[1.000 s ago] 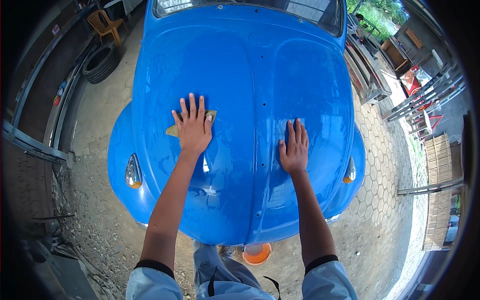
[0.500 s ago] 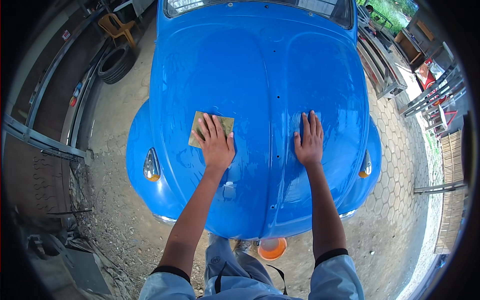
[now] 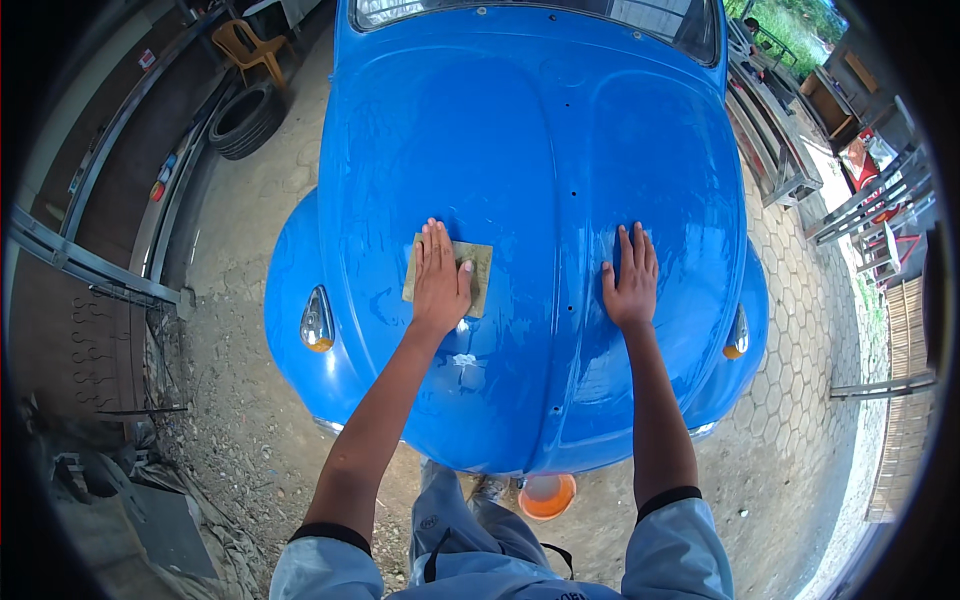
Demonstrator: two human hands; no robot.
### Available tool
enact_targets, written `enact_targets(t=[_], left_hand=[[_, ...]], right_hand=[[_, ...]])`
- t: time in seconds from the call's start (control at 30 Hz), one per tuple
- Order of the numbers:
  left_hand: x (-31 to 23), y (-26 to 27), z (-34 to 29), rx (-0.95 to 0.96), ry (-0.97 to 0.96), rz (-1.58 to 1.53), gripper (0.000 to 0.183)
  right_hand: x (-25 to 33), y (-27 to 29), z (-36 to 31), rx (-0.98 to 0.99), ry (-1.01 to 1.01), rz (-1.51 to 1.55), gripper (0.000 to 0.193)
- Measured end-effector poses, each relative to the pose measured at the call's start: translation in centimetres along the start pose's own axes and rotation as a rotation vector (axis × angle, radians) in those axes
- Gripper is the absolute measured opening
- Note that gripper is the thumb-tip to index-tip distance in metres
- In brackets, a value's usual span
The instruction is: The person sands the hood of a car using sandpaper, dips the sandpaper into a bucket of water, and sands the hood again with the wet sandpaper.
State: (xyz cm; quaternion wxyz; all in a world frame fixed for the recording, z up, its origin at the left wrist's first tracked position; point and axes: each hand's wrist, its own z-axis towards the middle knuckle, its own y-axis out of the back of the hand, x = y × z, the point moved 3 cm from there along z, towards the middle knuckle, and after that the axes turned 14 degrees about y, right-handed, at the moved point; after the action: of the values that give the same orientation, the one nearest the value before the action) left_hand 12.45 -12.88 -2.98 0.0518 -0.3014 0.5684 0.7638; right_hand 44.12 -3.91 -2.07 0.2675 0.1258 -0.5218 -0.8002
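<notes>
My left hand [image 3: 438,285] lies flat on the wet blue car hood [image 3: 480,150], over a square olive-brown sheet of sandpaper [image 3: 474,280]. The fingers point away from me, fairly close together, and their tips reach past the sheet's far edge. The thumb rests on the sheet, which shows on both sides of the hand. On the other side of the hood's raised centre ridge, my right hand [image 3: 631,285] is laid flat on the paint with its thumb out and nothing in it. Water streaks and glossy patches surround both hands.
Below the hood's near edge stands an orange bucket [image 3: 546,497] by my feet. A tyre [image 3: 246,121] and a yellow plastic chair [image 3: 248,52] are at the far left. Benches [image 3: 775,130] line the far right. Chrome-housed lamps [image 3: 317,320] sit on the fenders.
My left hand has shifted slightly forward over the sandpaper, its fingers closer together. The sheet now sticks out more on the thumb side. My right hand stays flat; the whole view has shifted a little.
</notes>
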Motion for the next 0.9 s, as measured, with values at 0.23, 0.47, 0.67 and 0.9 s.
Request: enact_targets(t=[0.23,0.47,0.67,0.9], left_hand=[[0.4,-0.9,-0.4,-0.058,-0.013,0.21,0.07],[1.0,-0.7,0.3,-0.117,0.067,0.254,0.07],[-1.5,-0.2,-0.6,-0.098,-0.04,0.302,0.071],[0.4,0.5,4.2,0.008,-0.089,0.334,0.065]], right_hand=[[-0.2,-0.1,0.1,0.012,-0.013,0.021,0.062],[-0.2,-0.1,0.3,-0.009,-0.015,0.026,0.064],[-0.8,0.0,-0.1,0.01,-0.045,0.056,0.064],[-0.1,0.2,0.2,-0.029,-0.02,0.064,0.065]])
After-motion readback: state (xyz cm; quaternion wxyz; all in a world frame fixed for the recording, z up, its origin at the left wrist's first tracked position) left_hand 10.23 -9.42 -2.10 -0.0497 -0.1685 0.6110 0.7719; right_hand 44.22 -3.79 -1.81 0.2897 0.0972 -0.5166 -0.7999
